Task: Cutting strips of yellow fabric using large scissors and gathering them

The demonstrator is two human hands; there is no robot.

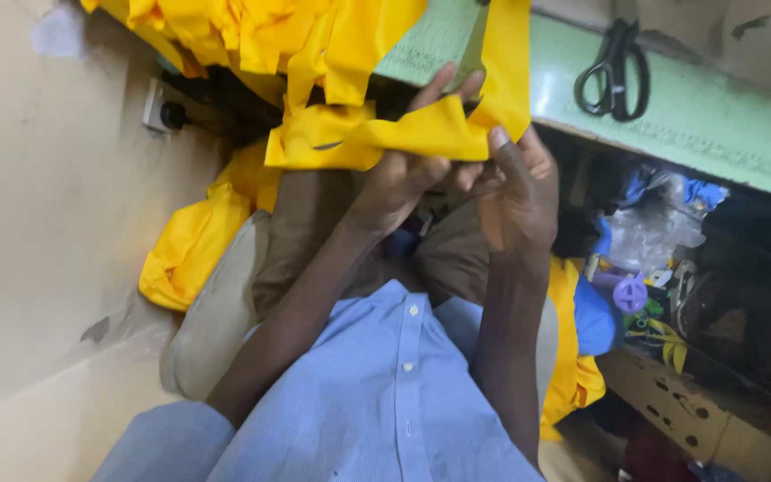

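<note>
A strip of yellow cloth point(403, 136) is held up above the lap, just in front of the green table point(716, 116). It is pinched by the left hand point(399, 174) and gripped by the right hand point(515, 192). The cloth is best kept flat and tight between both hands, with edges lined up. Black scissors point(615, 71) lie on the table, far right.

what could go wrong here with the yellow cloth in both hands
The yellow cloth is bunched between the left hand and right hand, so a fold could slip crooked. More yellow cloth hangs off the green table edge and might slide down. The black scissors lie near that edge and could get dragged off.
</note>
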